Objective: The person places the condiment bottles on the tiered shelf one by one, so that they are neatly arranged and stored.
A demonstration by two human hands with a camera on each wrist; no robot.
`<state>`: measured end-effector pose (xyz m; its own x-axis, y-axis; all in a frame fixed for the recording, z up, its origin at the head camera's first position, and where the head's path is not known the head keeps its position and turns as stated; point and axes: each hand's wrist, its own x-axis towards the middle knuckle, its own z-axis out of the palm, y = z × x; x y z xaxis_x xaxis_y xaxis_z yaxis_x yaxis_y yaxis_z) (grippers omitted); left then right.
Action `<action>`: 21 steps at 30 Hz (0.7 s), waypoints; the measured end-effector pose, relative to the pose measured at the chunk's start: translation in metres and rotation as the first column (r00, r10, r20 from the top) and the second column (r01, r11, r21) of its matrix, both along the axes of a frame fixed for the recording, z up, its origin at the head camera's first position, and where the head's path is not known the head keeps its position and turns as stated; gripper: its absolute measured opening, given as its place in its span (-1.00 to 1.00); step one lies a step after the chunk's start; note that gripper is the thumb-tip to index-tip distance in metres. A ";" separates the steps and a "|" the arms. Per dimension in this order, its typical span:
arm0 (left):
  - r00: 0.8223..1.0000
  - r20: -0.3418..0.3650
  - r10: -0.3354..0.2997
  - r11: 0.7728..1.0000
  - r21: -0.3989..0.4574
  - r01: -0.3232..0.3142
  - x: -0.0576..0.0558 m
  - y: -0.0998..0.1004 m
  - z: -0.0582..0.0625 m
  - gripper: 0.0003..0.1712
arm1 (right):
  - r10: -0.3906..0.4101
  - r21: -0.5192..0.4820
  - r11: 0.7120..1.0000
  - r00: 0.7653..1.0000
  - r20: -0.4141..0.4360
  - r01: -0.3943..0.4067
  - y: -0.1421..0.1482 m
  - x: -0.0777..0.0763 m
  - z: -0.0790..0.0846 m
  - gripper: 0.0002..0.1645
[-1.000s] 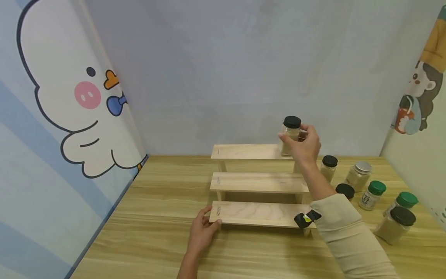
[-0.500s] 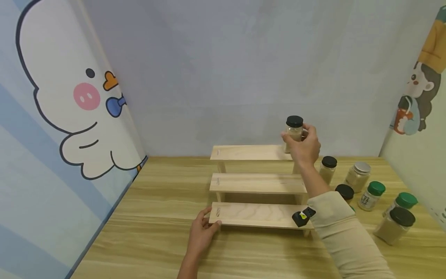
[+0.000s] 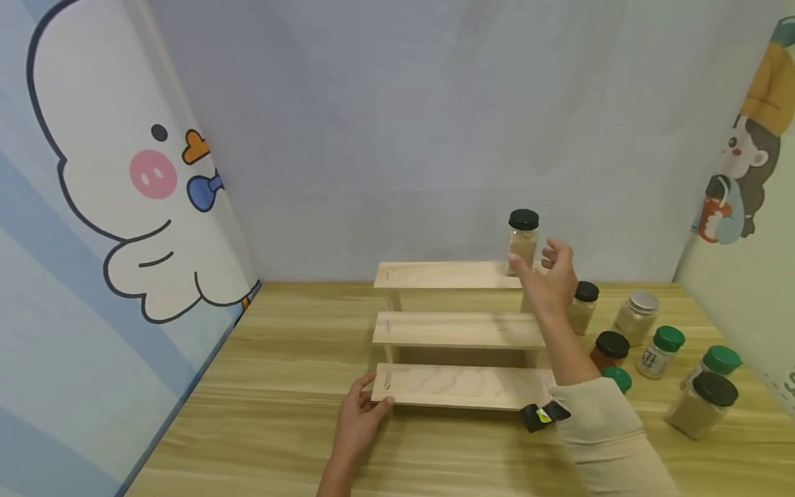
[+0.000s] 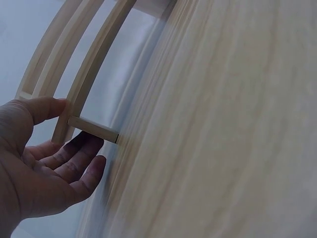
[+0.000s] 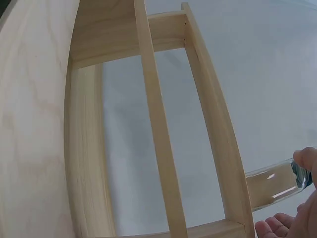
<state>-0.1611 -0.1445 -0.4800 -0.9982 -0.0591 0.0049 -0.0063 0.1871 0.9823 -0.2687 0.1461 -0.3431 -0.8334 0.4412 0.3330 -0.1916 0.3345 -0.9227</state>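
A three-tier wooden shelf rack (image 3: 459, 330) stands on the table. My left hand (image 3: 360, 417) grips the left end of its lowest board, and the left wrist view shows the thumb on the board with the fingers curled round its end. On the right end of the top board a clear jar (image 3: 522, 243) with a black lid stands upright, filled with beige powder. My right hand (image 3: 551, 281) is beside this jar, its fingers spread away from the glass. The thumb is close to the jar's front; whether it touches, I cannot tell.
To the right of the rack stand several jars: a black-lidded one (image 3: 582, 312), a silver-lidded one (image 3: 636, 319), a red-brown one (image 3: 604, 360), green-lidded shakers (image 3: 656, 359) and a large black-lidded jar (image 3: 697, 414). A grey curtain (image 3: 385, 152) hangs behind the table.
The right hand has let go of the jar, its fingers moving off to the right. The jar shifted slightly right on the top board beforehand. The left hand keeps its place.
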 end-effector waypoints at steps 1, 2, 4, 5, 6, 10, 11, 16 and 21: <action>1.000 0.001 0.001 1.000 0.001 -0.001 0.000 0.000 -0.001 -0.30 | 0.002 -0.012 1.000 1.000 -0.008 -0.002 0.000 0.004 -0.001 -0.16; 1.000 -0.001 0.003 1.000 0.000 -0.003 0.000 0.000 -0.001 -0.30 | 0.004 -0.021 1.000 1.000 -0.016 -0.004 0.001 0.007 -0.003 -0.18; 1.000 -0.002 0.003 1.000 0.001 -0.003 0.000 0.000 -0.001 -0.30 | 0.007 -0.047 0.999 1.000 -0.024 -0.008 0.001 0.014 -0.005 -0.19; 1.000 -0.004 0.004 1.000 0.001 -0.004 0.001 0.000 0.000 -0.30 | 0.008 -0.061 0.998 1.000 -0.030 -0.010 0.002 0.017 -0.006 -0.19; 1.000 0.000 0.007 1.000 0.001 -0.007 0.001 0.001 0.000 -0.30 | 0.008 -0.077 0.997 1.000 -0.027 -0.010 0.002 0.021 -0.007 -0.19; 1.000 -0.001 0.013 1.000 -0.007 -0.013 0.003 0.003 0.004 -0.29 | 0.013 -0.114 0.993 1.000 0.001 -0.013 0.004 0.037 -0.010 -0.18; 1.000 -0.003 0.014 1.000 -0.005 -0.014 0.004 0.003 0.004 -0.29 | 0.015 -0.115 0.993 1.000 0.013 -0.013 0.004 0.042 -0.011 -0.17; 1.000 0.006 0.012 1.000 -0.015 -0.012 0.002 0.002 0.004 -0.29 | 0.040 -0.123 0.992 0.998 0.039 -0.035 0.003 0.061 -0.016 -0.16; 1.000 0.005 0.021 1.000 -0.023 -0.021 0.002 0.002 0.003 -0.27 | 0.040 -0.133 0.990 0.999 0.027 -0.036 0.004 0.073 -0.025 -0.18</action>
